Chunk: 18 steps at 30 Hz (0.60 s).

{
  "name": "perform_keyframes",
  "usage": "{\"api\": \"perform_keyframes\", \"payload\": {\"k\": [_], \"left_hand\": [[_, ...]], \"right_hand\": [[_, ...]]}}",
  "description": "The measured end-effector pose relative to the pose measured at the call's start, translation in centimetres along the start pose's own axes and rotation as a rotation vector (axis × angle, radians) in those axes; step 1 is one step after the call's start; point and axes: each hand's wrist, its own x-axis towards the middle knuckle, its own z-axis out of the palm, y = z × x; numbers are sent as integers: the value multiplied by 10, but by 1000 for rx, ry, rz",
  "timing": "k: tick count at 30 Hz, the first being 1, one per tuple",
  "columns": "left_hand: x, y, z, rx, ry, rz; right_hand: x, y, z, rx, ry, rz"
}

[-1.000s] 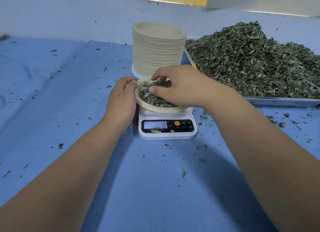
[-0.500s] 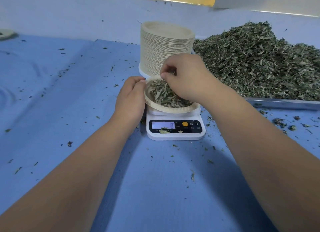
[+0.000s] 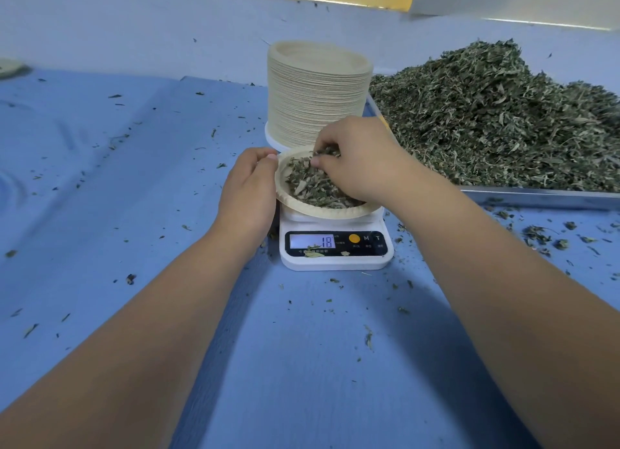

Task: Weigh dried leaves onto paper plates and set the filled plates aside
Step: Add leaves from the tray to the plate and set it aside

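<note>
Shallow, crimped paper plate (image 3: 302, 207) of flaky dried leaves (image 3: 307, 185) sat on the white plastic scale (image 3: 335, 263).
The right hand (image 3: 360, 162) pinched a tuft of leaves above the plate; the left hand (image 3: 250, 193) curled around its left rim. The display (image 3: 312, 241) read 18, up from 8 half a second before. A ribbed plate stack (image 3: 317, 96) stood behind.

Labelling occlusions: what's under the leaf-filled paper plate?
A white digital scale, display reading 18. The plate covers most of its platform; the right hand, pinching leaves, hides the plate's far-right rim.
</note>
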Motion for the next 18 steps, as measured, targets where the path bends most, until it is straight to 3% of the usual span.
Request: {"api": "perform_keyframes", "payload": {"k": [8,18], "left_hand": [[2,-1,1,-14,7,3],[2,0,1,-13,7,-9]], "right_hand": [[2,7,-17,267,189,72],[-3,16,-15,460,293,143]]}}
